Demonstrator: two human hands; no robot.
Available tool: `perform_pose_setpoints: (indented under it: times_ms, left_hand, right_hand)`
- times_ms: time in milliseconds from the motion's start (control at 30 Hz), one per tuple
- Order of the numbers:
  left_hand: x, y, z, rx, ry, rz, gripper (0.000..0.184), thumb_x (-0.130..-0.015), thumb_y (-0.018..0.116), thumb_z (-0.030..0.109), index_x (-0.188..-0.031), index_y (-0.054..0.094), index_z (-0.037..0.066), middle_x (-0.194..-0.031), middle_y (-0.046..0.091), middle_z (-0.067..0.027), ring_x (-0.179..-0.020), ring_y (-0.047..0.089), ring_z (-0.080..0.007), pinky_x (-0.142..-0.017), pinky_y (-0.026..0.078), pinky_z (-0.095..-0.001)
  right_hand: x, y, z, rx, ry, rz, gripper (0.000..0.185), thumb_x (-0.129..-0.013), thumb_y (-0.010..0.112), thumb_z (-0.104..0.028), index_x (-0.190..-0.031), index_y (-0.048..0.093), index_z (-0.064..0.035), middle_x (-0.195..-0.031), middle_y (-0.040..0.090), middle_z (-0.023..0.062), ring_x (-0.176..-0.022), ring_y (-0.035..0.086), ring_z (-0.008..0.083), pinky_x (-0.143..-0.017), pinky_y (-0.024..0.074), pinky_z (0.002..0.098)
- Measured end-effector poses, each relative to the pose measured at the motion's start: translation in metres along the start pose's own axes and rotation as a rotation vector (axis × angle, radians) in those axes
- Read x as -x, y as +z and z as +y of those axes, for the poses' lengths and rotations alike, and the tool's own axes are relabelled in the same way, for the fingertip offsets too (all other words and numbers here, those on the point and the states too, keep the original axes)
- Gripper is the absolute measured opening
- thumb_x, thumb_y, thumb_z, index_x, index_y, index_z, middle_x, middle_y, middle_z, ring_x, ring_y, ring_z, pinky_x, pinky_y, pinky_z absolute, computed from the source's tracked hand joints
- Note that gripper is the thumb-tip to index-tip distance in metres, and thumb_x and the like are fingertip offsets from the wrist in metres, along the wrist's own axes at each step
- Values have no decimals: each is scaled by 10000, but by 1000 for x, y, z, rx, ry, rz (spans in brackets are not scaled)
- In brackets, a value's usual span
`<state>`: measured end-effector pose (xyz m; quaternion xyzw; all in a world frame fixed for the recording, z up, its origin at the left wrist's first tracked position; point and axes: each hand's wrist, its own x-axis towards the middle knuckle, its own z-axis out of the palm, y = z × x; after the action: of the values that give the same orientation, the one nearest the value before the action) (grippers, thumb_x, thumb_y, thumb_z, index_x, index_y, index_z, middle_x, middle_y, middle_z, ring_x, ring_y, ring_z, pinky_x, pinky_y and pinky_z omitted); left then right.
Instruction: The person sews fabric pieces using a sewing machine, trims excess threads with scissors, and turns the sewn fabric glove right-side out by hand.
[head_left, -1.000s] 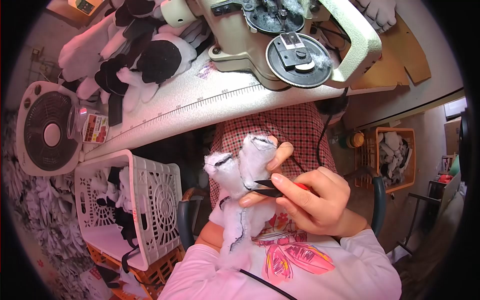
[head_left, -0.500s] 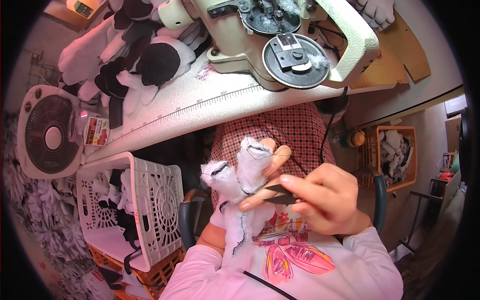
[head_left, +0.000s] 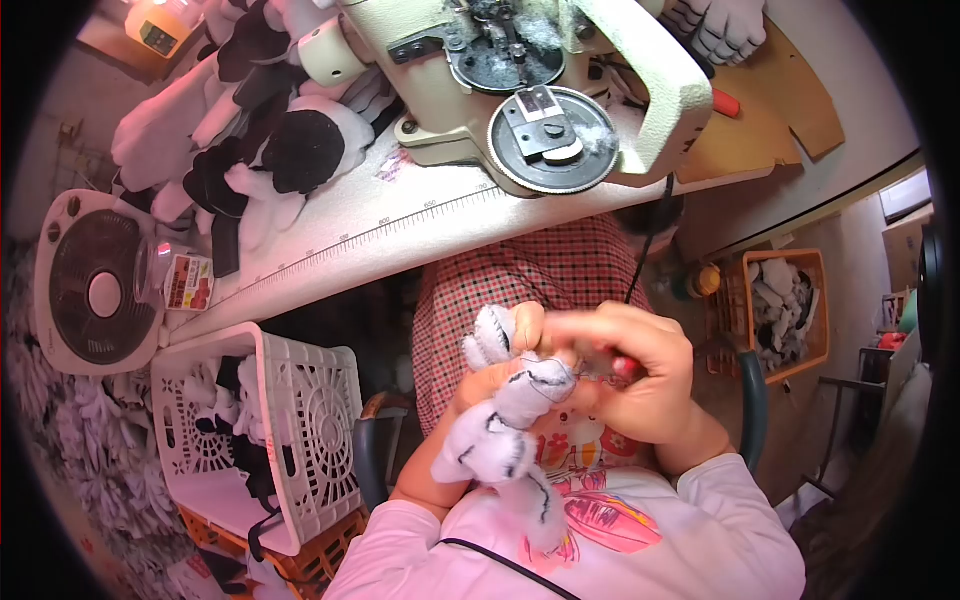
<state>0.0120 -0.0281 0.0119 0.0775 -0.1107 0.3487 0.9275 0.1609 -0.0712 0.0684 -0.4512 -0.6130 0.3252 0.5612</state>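
A white plush piece (head_left: 490,440) with dark stitched seams and loose threads hangs in front of my chest. My left hand (head_left: 487,385) is closed around its upper part, partly hidden behind the fabric. My right hand (head_left: 645,375) is closed, its blurred fingertips touching the plush near its top end. A small red spot (head_left: 627,368) shows among the right fingers; what they grip there is too blurred to name.
A sewing machine (head_left: 555,140) stands on the white table (head_left: 350,240) ahead. Black-and-white plush pieces (head_left: 310,150) lie left of it, beside a fan (head_left: 105,290). A white crate (head_left: 325,430) is at left, an orange crate (head_left: 825,310) at right.
The plush piece has been turned and bent over in my left hand. My right hand has moved up to the fabric; the dark pointed tool it held no longer shows clearly.
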Motion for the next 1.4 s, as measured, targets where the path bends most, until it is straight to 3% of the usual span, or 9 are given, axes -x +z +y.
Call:
perform_pose_setpoints:
  times_ms: [100,167,233,500,633,733,900,1200,1400]
  left_hand:
    - [7,-4,9,-269,26,45,386,-789,760,156,-930,405,102,-1010,556,-187,-923,569,-239,-805,482,-337]
    - [14,-6,28,-458,-45,58,417,-752,772,76,-944,403,88,-1048,560,-230,-868,587,-217,-795,494,-323]
    - [13,-4,40,-725,-14,47,464,-692,769,-47,-957,407,74,-1082,568,-254,-885,608,-205,-784,490,-299]
    - [10,25,36,-1620,304,128,386,-701,807,-25,-827,455,71,-1020,609,-167,-861,580,-156,-752,476,-286]
    - [14,25,33,-1509,330,220,390,-687,813,-32,-806,458,75,-1021,599,-171,-854,579,-166,-739,472,-285]
    - [16,23,36,-1510,356,228,398,-682,811,-42,-806,452,79,-1010,593,-173,-858,578,-171,-745,473,-289]
    - [15,24,35,-1468,415,193,413,-672,808,-57,-798,441,87,-993,590,-170,-865,578,-177,-745,475,-297]
    - [16,18,33,-1293,347,131,428,-649,814,-56,-795,440,93,-992,585,-183,-853,577,-186,-752,467,-292]
    - [16,16,32,-1214,309,98,422,-648,805,-66,-796,446,100,-996,581,-188,-861,578,-193,-768,469,-295]
  right_hand:
    - [-1,-7,2,-27,57,67,192,-768,816,-211,-774,729,-41,-555,467,-6,-514,421,76,-469,262,246]
    - [-4,-23,-2,-11,80,112,95,-732,736,33,-794,719,-37,-622,587,35,-556,529,103,-494,376,257]
    - [-1,-34,-2,-41,119,164,85,-752,779,-75,-751,712,-23,-595,584,21,-529,473,76,-496,340,248]
    - [7,-33,-3,-176,172,203,163,-808,770,-141,-763,708,3,-642,573,2,-570,453,46,-512,310,225]
    - [9,-25,2,-59,135,429,455,-926,654,-357,-1159,627,33,-843,573,-7,-651,375,14,-575,288,197]
    - [20,-30,10,58,84,316,487,-911,623,-397,-1142,657,30,-762,523,6,-628,408,62,-573,327,227]
    - [22,-33,18,275,-54,106,392,-779,723,-230,-1088,713,12,-706,557,54,-617,502,168,-576,390,284]
    - [10,-31,37,335,-332,47,404,-796,724,-341,-1079,736,-52,-725,574,18,-599,468,166,-563,358,305]
    - [9,-27,35,341,-369,56,364,-772,743,-311,-1054,750,-80,-732,580,-8,-604,455,152,-562,348,292]
